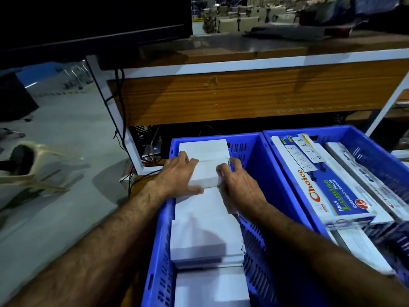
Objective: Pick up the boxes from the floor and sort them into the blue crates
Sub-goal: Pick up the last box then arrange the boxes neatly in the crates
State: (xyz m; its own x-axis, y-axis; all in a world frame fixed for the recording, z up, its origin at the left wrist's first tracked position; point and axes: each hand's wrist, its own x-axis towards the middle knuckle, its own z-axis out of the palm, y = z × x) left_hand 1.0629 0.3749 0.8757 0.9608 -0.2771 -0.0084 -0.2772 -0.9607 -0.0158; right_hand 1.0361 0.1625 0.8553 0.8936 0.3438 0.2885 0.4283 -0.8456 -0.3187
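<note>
A small plain white box [204, 173] sits in the left blue crate [254, 156], on a row of several white boxes [205, 231] that fills the crate's left side. My left hand [177, 176] holds the box's left side, thumb along its near edge. My right hand [239, 185] grips its right side with curled fingers. Another white box [203, 148] lies just beyond, at the crate's far end. The right blue crate [363, 131] holds long printed boxes [321, 185] marked "Choice".
A wooden table [243, 98] with a white frame stands just behind the crates, cables [115, 107] hanging at its left leg. A plastic chair [28, 167] lies on the grey floor to the left. A dark monitor [88, 23] fills the upper left.
</note>
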